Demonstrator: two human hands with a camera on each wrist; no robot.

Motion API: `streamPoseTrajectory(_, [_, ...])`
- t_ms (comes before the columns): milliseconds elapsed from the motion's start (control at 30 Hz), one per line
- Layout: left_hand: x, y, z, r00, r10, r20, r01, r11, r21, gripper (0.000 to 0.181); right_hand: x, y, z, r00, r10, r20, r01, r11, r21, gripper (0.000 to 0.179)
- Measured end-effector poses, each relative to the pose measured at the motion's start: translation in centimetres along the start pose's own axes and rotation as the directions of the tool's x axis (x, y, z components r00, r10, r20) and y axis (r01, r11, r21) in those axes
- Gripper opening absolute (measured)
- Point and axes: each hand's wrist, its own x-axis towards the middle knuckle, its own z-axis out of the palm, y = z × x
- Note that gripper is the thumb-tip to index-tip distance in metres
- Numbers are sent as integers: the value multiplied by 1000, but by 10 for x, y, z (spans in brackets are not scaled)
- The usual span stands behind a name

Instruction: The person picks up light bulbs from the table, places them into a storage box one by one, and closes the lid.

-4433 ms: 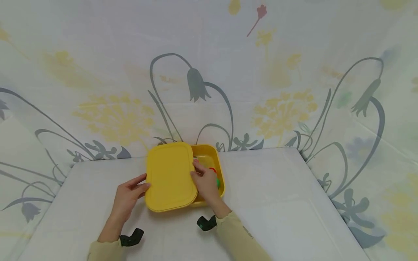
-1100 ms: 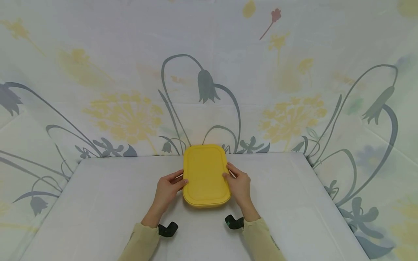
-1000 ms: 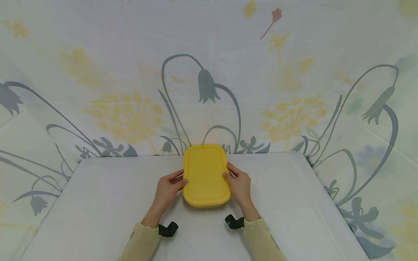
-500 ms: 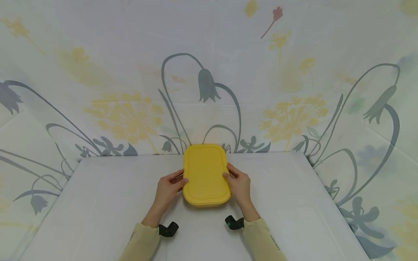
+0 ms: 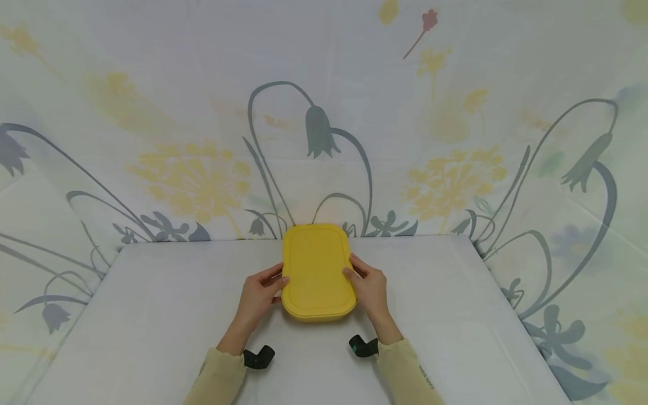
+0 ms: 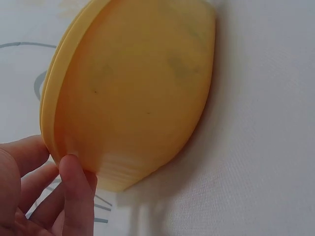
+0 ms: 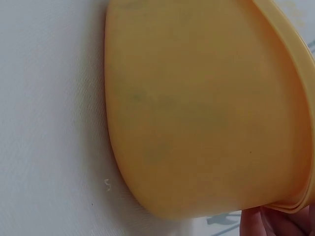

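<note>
A yellow plastic storage box (image 6: 138,93) stands on the white table near its back edge, with its yellow lid (image 5: 318,264) lying over the whole top. At the left side, my left hand (image 5: 255,295) pinches the rim, thumb on the lid's edge and fingers beneath. My right hand (image 5: 372,287) grips the opposite side the same way, thumb over the lid edge. Up close in the left wrist view, lid and box rim sit tight together. Dim darker patches show through the box wall (image 7: 192,108) in the right wrist view; the contents are hidden.
White cloth covers the table (image 5: 167,315). Behind it rises a flower-printed cloth backdrop (image 5: 212,107), close to the box's far end. Black camera mounts (image 5: 259,357) stick out from both wrists above the table.
Over four seconds ago the lid was held left of the box, exposing red and green things inside. Both hands moved it right onto the box. During the last second, hands and box barely moved.
</note>
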Motion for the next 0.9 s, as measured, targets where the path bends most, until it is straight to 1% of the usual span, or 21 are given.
streamPoseTrajectory(267, [-1,-2,0,1000,-10,0,10,1000,11,46,-1,4,-1,1000,11,1,-11,1000,-10,45])
streamPoseTrajectory(400, [-1,-2,1,1000,-1,-3,1,1000,16,47,-2,3,-2,1000,11,-2,-11,1000,3,45])
streamPoseTrajectory(467, [-1,-2,1,1000,10,-2,-10,1000,24,47,-2,3,-2,1000,6,-2,-6,1000,2,45])
streamPoseTrajectory(567, [-2,-1,1,999,33,-2,-33,998,59,46,-3,5,-2,1000,-10,2,10,1000,-11,45])
streamPoseTrajectory(733, [0,-2,1,997,71,-4,-70,991,116,45,-5,5,-4,1000,-28,7,28,999,-30,38])
streamPoseTrajectory(900, [2,-2,2,996,92,-9,-91,988,122,44,-6,5,-6,999,4,36,-3,1000,-23,38])
